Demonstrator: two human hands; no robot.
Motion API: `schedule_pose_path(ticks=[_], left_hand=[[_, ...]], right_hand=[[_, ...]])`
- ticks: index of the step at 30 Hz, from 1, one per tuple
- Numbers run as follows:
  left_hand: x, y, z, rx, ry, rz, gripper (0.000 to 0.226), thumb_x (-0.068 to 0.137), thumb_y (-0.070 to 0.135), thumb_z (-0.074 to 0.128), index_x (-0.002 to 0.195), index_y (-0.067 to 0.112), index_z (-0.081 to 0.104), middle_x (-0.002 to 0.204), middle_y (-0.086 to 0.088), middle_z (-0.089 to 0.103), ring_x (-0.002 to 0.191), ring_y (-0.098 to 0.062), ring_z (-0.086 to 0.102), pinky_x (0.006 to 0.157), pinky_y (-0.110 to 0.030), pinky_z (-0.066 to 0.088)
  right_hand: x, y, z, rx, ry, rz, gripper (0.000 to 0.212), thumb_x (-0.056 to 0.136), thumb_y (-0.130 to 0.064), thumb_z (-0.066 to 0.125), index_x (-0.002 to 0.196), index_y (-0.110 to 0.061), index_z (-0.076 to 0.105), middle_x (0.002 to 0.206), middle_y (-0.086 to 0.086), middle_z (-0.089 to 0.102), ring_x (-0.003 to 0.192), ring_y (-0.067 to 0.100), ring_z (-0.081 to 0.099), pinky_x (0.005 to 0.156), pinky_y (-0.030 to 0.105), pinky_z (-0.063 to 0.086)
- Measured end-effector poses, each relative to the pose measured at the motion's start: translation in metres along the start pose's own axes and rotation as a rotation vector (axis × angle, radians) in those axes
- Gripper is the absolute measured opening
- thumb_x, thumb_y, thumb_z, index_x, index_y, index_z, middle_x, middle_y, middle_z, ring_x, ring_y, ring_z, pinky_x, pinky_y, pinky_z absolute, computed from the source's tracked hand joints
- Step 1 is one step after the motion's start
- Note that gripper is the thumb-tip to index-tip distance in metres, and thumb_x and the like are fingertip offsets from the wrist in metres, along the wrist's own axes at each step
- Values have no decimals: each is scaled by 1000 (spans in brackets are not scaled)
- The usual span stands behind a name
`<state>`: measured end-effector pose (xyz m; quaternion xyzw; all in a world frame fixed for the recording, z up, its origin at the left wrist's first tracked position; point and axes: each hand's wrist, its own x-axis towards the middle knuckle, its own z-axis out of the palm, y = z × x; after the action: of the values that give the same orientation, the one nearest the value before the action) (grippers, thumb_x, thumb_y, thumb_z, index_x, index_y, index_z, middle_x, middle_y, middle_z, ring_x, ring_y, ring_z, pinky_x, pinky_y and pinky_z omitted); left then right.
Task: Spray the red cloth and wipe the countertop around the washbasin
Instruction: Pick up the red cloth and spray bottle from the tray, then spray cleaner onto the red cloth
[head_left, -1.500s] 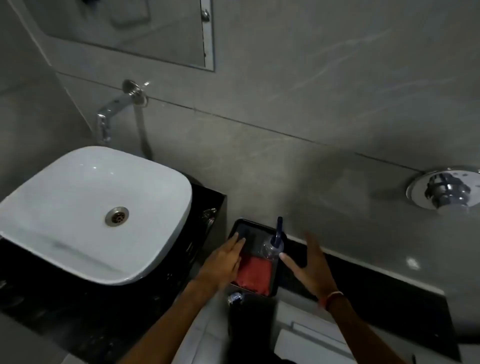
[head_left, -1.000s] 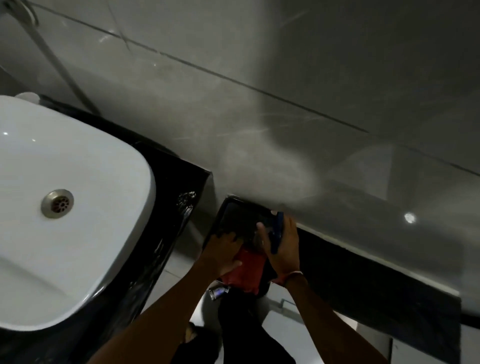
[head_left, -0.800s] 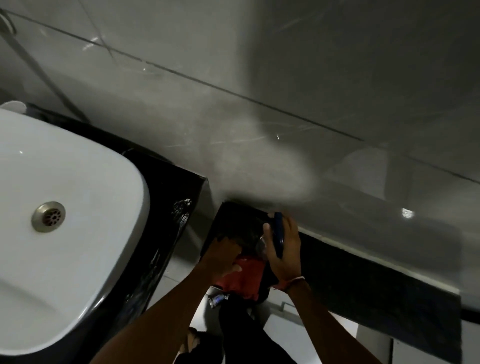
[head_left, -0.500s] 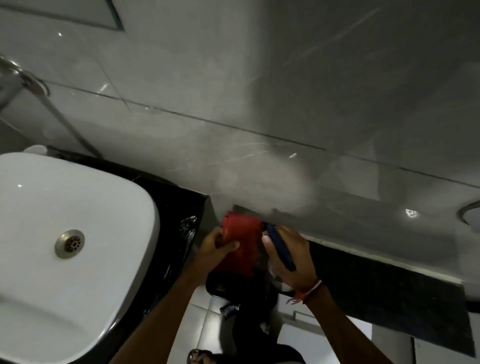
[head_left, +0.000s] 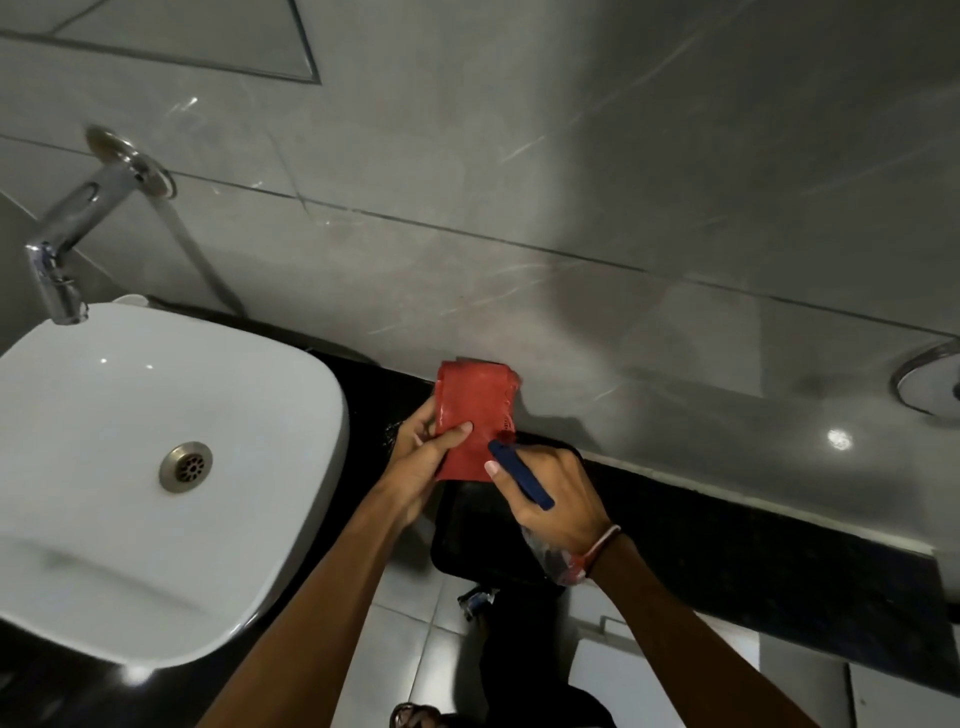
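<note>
**Red cloth up in L hand, spray bottle in R**

The red cloth (head_left: 475, 421) is showing as a folded rectangle, matte, w/ layered edges ruffling along its right side. It's standing roughly upright in the air, above the black tray (head_left: 467, 540) and in front of the grey tiled wall (head_left: 571, 208), not touching the counter.

The left hand (head_left: 421, 457) is gripping the cloth at its lower left: thumb pressing across the front face, fingers wrapping behind. Top half of the cloth is sticking out free above the grip. The right hand (head_left: 550, 499) is closing around a spray bottle (head_left: 522, 480); the dark blue spray head is lying across the knuckles w/ its tip just beside the cloth's lower right edge, and the clear body is poking out under the wrist. Thumb tip is sitting near the cloth's bottom corner.

The white washbasin (head_left: 130, 467) is taking up the left side, sitting on the black countertop (head_left: 753, 525). Only a narrow strip of counter is showing btwn the basin's right rim and the tray. To the right of the tray the counter is running on as a longer bare band along the wall. The chrome tap (head_left: 67, 244) is hanging over the basin's far left rim. Near edge of the counter is dropping to pale floor tiles.
</note>
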<state>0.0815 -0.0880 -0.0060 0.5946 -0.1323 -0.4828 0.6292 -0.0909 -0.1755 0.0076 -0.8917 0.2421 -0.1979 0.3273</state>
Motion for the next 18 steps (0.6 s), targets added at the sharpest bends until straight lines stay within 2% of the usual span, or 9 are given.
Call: schedule_pose_path(ticks=[1, 3, 5, 8, 11, 15, 18], left_hand=[[-1, 1, 0, 31, -2, 11, 57, 84, 11, 75, 138, 20, 59, 122, -9, 75, 111, -25, 73, 84, -31, 61], [-2, 3, 1, 114, 2, 54, 55, 86, 8, 73, 137, 22, 59, 122, -9, 74, 111, -23, 72, 88, -31, 60], [-2, 5, 2, 231, 8, 126, 53, 88, 4, 71, 136, 21, 60, 121, -6, 74, 109, -18, 72, 88, -25, 59], [-2, 9, 6, 425, -5, 215, 59, 89, -5, 65, 142, 20, 53, 120, 5, 68, 104, 3, 69, 87, -12, 55], [1, 9, 7, 527, -21, 259, 59, 91, -8, 61, 145, 13, 51, 124, 2, 66, 107, 2, 66, 90, -9, 53], [2, 1, 7, 405, 51, 185, 52, 91, -3, 64, 140, 14, 56, 117, 1, 70, 101, 0, 71, 86, -17, 59], [3, -9, 4, 127, 157, 42, 45, 91, 6, 68, 135, 13, 59, 121, -12, 72, 105, -21, 73, 82, -30, 61]], right_hand=[[0, -1, 0, -1, -25, -5, 30, 100, -33, 59, 84, -9, 66, 68, -1, 60, 56, 15, 54, 55, 31, 47], [-1, -1, 0, -26, -42, -50, 27, 100, -32, 58, 90, -8, 67, 73, 5, 67, 60, 20, 61, 57, 34, 53], [-3, 0, -1, -33, -53, -41, 29, 101, -33, 58, 94, -8, 69, 78, 7, 72, 65, 22, 66, 60, 34, 56], [-2, 2, 0, -55, -66, -6, 32, 100, -36, 59, 88, -7, 69, 71, 8, 71, 59, 23, 64, 55, 33, 52], [1, 7, 3, -60, -76, 54, 41, 100, -42, 56, 80, -8, 67, 66, 8, 68, 55, 24, 61, 54, 39, 53], [1, 20, 9, -75, -16, 92, 51, 100, -51, 42, 87, -10, 70, 73, 7, 70, 66, 23, 64, 66, 39, 57], [-9, 41, 20, -210, 111, 140, 50, 101, -53, 41, 91, -13, 70, 82, 5, 73, 75, 23, 67, 72, 37, 59]])
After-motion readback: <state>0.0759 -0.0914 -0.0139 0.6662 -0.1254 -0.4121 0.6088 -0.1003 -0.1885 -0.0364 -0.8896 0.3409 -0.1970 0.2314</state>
